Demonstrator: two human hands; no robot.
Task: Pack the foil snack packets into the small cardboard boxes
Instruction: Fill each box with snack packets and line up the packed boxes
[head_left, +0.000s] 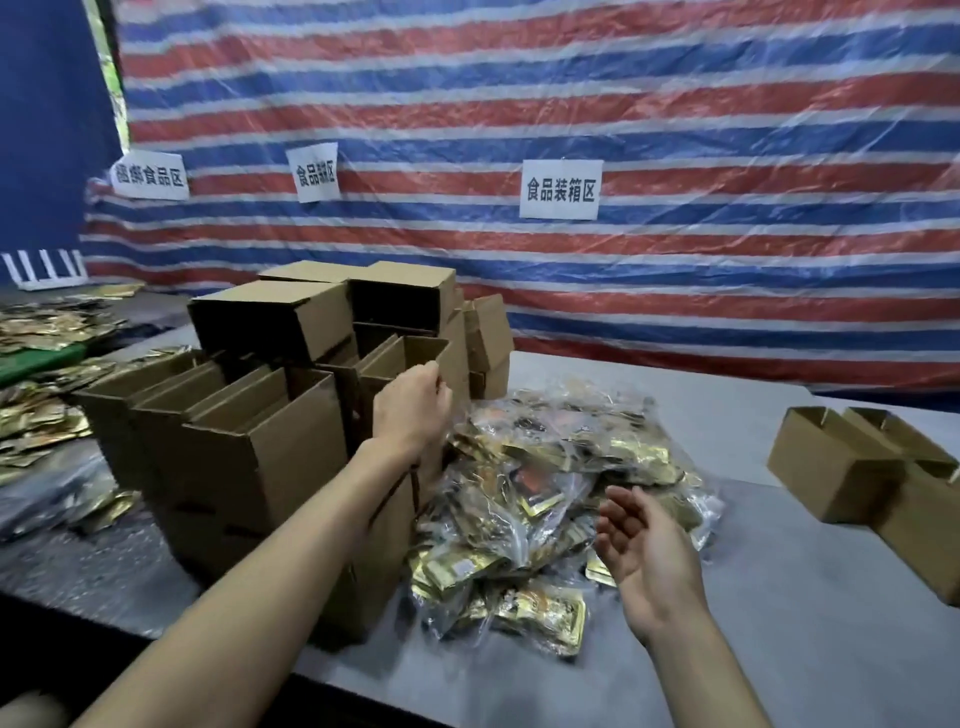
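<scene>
A stack of small open cardboard boxes (260, 447) fills the left middle of the grey table (779, 623). My left hand (413, 410) reaches up and grips the rim of one open box (410, 353) near the top right of the stack. A heap of gold foil snack packets (545, 499), partly in clear plastic bags, lies just right of the stack. My right hand (649, 556) hovers open, palm up, over the near right edge of the heap, holding nothing.
Two more cardboard boxes (872, 467) stand at the table's right edge. More loose gold packets (47, 410) are spread at the far left. A red, white and blue striped tarp (623, 130) with paper signs hangs behind the table.
</scene>
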